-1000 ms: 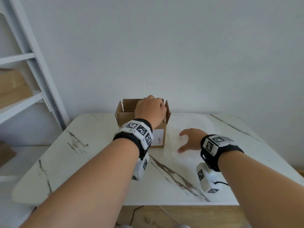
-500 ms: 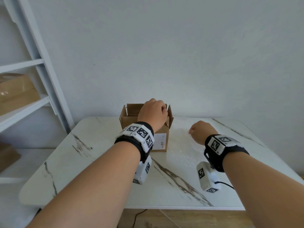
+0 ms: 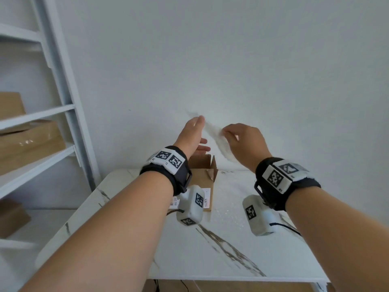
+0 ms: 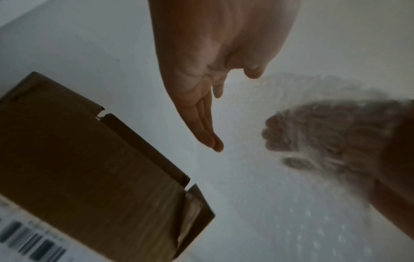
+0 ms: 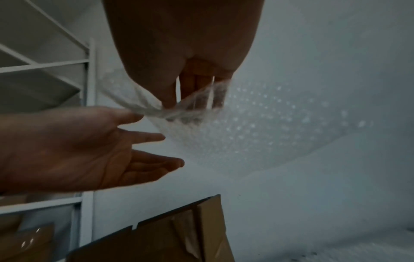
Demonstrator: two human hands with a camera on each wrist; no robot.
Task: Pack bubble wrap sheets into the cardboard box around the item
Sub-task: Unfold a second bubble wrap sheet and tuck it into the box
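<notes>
An open brown cardboard box stands on the white marble table; what is inside it is hidden. Above the box my right hand pinches the top edge of a clear bubble wrap sheet, which hangs down to the right. The right wrist view shows the fingers on the sheet. My left hand is raised beside it with straight, spread fingers and holds nothing. Its index fingertip is at the sheet's left edge; contact is unclear. In the left wrist view the box is below the left hand.
A white shelf rack stands left of the table, with cardboard boxes on its shelves. More bubble wrap lies flat on the table right of the box. A pale wall rises close behind.
My left hand came off the box top and rose with fingers spread. My right hand lifted a bubble wrap sheet from the table to above the box.
</notes>
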